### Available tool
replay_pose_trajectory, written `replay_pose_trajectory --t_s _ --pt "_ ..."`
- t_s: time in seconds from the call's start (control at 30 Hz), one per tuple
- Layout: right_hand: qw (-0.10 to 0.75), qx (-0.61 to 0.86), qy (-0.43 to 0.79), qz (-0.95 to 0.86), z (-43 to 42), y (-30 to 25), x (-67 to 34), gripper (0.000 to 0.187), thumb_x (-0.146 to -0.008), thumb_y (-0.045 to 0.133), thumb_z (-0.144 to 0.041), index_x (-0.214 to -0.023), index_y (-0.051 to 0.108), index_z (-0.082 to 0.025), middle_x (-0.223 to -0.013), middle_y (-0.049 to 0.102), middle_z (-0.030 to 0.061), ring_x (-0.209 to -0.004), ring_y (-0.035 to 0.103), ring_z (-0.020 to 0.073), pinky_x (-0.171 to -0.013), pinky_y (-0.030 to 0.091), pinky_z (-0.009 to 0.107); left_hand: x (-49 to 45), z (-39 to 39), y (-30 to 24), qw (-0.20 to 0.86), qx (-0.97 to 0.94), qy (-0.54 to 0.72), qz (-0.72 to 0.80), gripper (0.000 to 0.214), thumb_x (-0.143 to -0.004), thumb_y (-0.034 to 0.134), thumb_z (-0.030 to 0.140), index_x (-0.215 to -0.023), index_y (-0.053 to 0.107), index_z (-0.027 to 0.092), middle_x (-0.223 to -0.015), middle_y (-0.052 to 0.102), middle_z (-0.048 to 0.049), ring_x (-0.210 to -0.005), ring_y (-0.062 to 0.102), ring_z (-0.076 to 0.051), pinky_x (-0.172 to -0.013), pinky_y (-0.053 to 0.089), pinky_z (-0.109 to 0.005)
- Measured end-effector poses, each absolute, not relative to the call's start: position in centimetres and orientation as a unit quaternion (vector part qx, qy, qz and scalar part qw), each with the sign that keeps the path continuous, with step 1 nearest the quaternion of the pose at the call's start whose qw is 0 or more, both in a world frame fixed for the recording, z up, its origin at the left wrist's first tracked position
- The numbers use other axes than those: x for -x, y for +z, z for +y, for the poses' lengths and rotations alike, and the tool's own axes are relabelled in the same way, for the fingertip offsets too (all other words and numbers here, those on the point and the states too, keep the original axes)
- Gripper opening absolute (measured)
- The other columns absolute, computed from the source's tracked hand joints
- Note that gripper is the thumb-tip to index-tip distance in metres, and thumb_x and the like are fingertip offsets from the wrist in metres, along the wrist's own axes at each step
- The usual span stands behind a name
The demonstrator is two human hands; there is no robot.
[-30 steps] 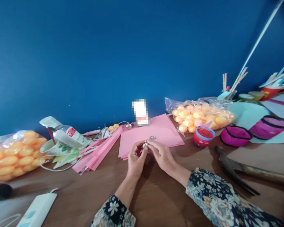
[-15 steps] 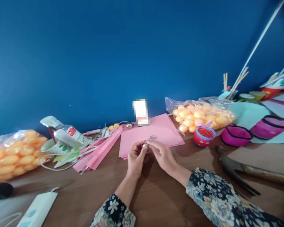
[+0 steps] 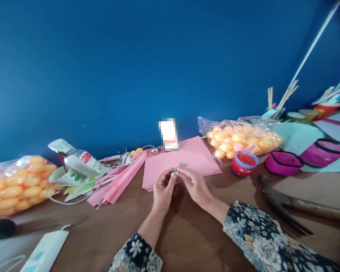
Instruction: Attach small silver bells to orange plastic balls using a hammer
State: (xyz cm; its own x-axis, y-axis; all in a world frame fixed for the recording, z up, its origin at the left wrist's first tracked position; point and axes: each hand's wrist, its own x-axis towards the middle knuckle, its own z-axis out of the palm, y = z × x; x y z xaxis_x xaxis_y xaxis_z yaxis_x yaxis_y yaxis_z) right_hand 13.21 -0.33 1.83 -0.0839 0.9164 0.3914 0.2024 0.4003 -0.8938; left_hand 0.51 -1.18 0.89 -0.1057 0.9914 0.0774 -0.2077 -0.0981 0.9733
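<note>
A small shiny silvery piece [image 3: 174,173] is pinched between the fingertips of my left hand [image 3: 162,190]; its exact kind is too small to make out. My right hand [image 3: 197,188] comes in from the other side, thumb and forefinger closed at the same piece. Both hands hover over the near edge of a stack of pink paper sheets [image 3: 170,161]. Just beyond the fingertips, a little heap of silvery bits [image 3: 183,164] lies on the top sheet.
Bags of orange balls lie at left [image 3: 19,185] and right [image 3: 240,139]. A claw hammer [image 3: 286,204], a red cup [image 3: 244,165] and magenta fabric containers [image 3: 283,163] occupy the right. Pink strips [image 3: 117,183], a bottle [image 3: 85,162] and a power strip [image 3: 47,251] are on the left.
My hands stay in nearly the same place. The silvery piece has shifted slightly between the fingertips and shows a little more.
</note>
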Motion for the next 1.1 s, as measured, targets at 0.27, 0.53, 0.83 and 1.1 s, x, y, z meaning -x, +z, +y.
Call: replay_pose_trajectory --t_s 0.27,0.53,0.83,1.1 --pt "0.527 0.43 0.365 -0.635 -0.5 2.0 -12.7 0.029 -0.085 0.05 -0.028 -0.107 0.064 -0.016 -0.107 0.067 0.0094 -0.1 0.063 0.0217 -0.087 0.051 0.033 -0.5 -1.3 1.1 0.465 -0.465 0.588 0.471 0.035 -0.075 0.062 0.033 -0.106 0.059 0.016 -0.106 0.064 -0.0108 -0.095 0.061 -0.021 -0.086 0.049 -0.037" --pt "0.533 0.437 0.431 -0.582 0.4 1.5 -12.4 0.024 -0.079 0.057 -0.031 -0.096 0.068 -0.018 -0.099 0.07 0.0081 -0.095 0.064 0.0238 -0.084 0.052 0.037 -0.2 -0.5 0.3 0.416 -0.508 0.565 0.499 0.033 -0.076 0.061 0.032 -0.105 0.061 0.016 -0.105 0.066 -0.0098 -0.098 0.06 -0.021 -0.089 0.047 -0.037" --pt "0.547 0.394 0.479 -0.562 0.3 1.5 -12.5 0.03 -0.079 0.058 -0.031 -0.106 0.063 -0.018 -0.107 0.067 0.0075 -0.102 0.061 0.0215 -0.09 0.049 0.035 -0.1 -0.9 0.4 0.449 -0.481 0.592 0.465 0.037 -0.074 0.063 0.032 -0.108 0.06 0.017 -0.111 0.064 -0.0103 -0.103 0.059 -0.022 -0.092 0.045 -0.039" --pt "0.529 0.423 0.447 -0.585 0.9 1.3 -12.3 0.025 -0.08 0.056 -0.032 -0.098 0.065 -0.017 -0.099 0.068 0.0079 -0.093 0.063 0.0214 -0.087 0.048 0.036 0.0 0.0 0.4 0.475 -0.49 0.57 0.458 0.034 -0.074 0.063 0.034 -0.103 0.064 0.015 -0.104 0.067 -0.0098 -0.096 0.062 -0.022 -0.087 0.048 -0.039"
